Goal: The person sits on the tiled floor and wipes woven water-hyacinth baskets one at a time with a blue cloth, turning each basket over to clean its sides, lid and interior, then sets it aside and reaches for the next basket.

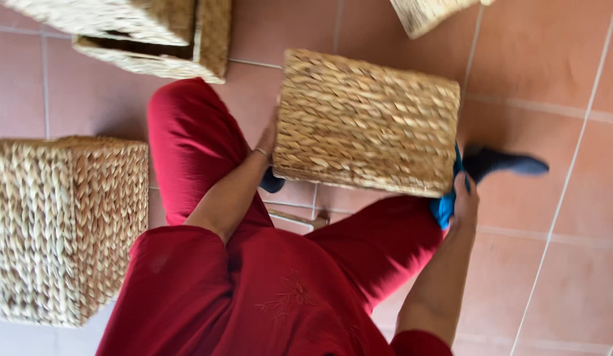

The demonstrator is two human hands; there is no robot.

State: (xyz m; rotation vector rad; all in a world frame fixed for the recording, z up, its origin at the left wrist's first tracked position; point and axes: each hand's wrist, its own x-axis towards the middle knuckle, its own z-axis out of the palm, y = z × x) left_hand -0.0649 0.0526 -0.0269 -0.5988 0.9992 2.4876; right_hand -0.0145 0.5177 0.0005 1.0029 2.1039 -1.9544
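A woven straw basket (pixel 367 122), box-shaped, rests over my knees with its flat side facing up. My left hand (pixel 267 140) presses against its left side, a thin bracelet on the wrist. My right hand (pixel 462 201) grips its lower right corner together with a blue cloth (pixel 443 207) tucked under the fingers. I wear red trousers and dark shoes.
Another woven basket (pixel 66 224) stands on the tiled floor at the left. A further open basket (pixel 155 36) lies at the top left, and the corner of one more (pixel 428 13) shows at the top edge. Terracotta floor tiles (pixel 550 264) stretch to the right.
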